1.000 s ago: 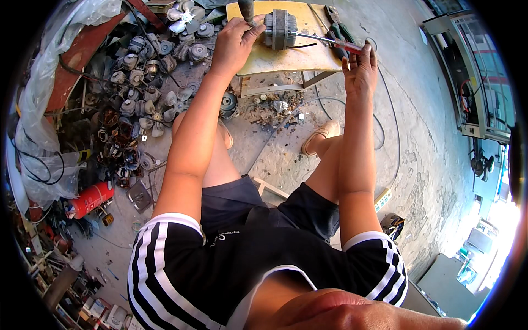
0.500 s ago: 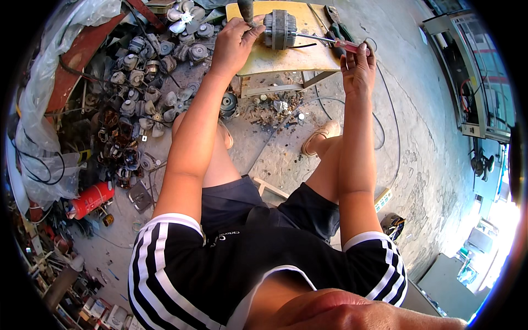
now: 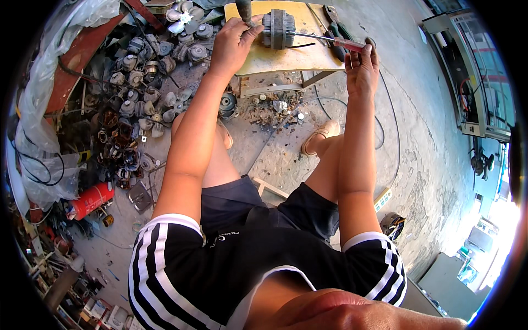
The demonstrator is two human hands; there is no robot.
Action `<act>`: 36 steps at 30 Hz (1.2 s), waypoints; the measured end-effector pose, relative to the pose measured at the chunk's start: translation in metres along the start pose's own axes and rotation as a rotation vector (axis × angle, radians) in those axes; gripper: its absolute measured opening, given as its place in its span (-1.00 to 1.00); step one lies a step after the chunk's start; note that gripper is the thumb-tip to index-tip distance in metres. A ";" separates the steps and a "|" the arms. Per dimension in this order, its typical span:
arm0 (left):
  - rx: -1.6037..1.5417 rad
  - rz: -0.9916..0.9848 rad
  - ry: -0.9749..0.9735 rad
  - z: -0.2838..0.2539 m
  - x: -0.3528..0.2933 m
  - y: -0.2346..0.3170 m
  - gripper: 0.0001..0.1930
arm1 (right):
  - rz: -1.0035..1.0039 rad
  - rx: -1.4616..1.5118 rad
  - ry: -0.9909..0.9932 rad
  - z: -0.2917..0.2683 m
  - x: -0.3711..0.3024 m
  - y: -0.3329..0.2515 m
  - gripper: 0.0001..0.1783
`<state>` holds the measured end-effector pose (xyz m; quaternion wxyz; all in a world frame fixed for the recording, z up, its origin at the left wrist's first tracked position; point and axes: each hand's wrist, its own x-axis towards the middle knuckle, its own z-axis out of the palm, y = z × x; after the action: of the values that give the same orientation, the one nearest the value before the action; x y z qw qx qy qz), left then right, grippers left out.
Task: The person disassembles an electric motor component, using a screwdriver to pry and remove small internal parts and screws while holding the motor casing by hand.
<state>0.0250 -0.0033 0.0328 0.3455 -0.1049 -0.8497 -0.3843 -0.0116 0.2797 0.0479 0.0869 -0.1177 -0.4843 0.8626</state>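
An electric motor (image 3: 278, 29) with a grey ribbed body lies on its side on a yellow-topped stool (image 3: 258, 65). My left hand (image 3: 235, 43) closes its fingertips at the motor's left end; a dark, upright cylinder-shaped piece (image 3: 245, 11) stands right by them. With my right hand (image 3: 363, 67) I grip a screwdriver (image 3: 348, 44) by the end of its red, see-through handle. Its metal shank runs leftward to the motor's right end, where the tip is hard to make out. Below the shank, a short black strip (image 3: 302, 45) lies on the stool top.
Dark-handled pliers (image 3: 336, 32) lie at the stool's right. Several motors and fan parts (image 3: 135, 77) are heaped on the floor at left, near a red cylinder (image 3: 92, 200). Debris (image 3: 280, 107) lies below the stool, and a cable (image 3: 397, 137) curves across the floor at right.
My right hand has shifted slightly right and down along the screwdriver handle, and its fingers have changed position. My left hand and the motor have moved a hair to the left.
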 end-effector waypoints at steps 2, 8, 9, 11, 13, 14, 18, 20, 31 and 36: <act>-0.005 0.003 0.003 0.001 0.000 0.000 -0.74 | -0.077 0.031 -0.102 -0.009 0.008 0.005 -0.64; 0.000 -0.006 -0.009 0.001 0.000 -0.001 -0.74 | -0.007 0.044 -0.181 -0.012 0.008 0.000 -0.66; 0.000 -0.004 -0.003 0.001 0.000 -0.002 -0.74 | 0.039 0.034 -0.156 -0.007 0.003 -0.002 -0.66; -0.002 -0.002 0.002 0.001 -0.001 -0.003 -0.74 | 0.066 -0.025 -0.094 0.001 -0.003 -0.003 -0.66; -0.007 -0.004 0.000 0.001 -0.001 -0.004 -0.74 | 0.066 -0.064 -0.067 0.001 -0.002 -0.002 -0.66; -0.010 -0.009 -0.002 0.001 -0.001 -0.003 -0.74 | 0.051 -0.073 -0.070 -0.003 0.002 -0.001 -0.65; -0.015 -0.005 0.000 0.001 0.000 0.000 -0.74 | -0.055 -0.034 -0.152 -0.013 0.011 0.003 -0.67; -0.012 0.004 0.001 0.001 0.001 -0.001 -0.74 | -0.048 0.027 -0.180 -0.013 0.012 0.003 -0.69; -0.021 -0.012 0.010 0.003 -0.001 -0.004 -0.73 | 0.017 0.008 -0.103 -0.026 0.026 0.009 -0.64; -0.053 -0.013 0.005 0.002 0.001 0.002 -0.72 | -0.030 0.072 -0.189 -0.027 0.024 0.002 -0.62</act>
<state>0.0237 -0.0004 0.0339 0.3421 -0.1075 -0.8392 -0.4089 -0.0269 0.3074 0.0301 0.0579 -0.0253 -0.4606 0.8854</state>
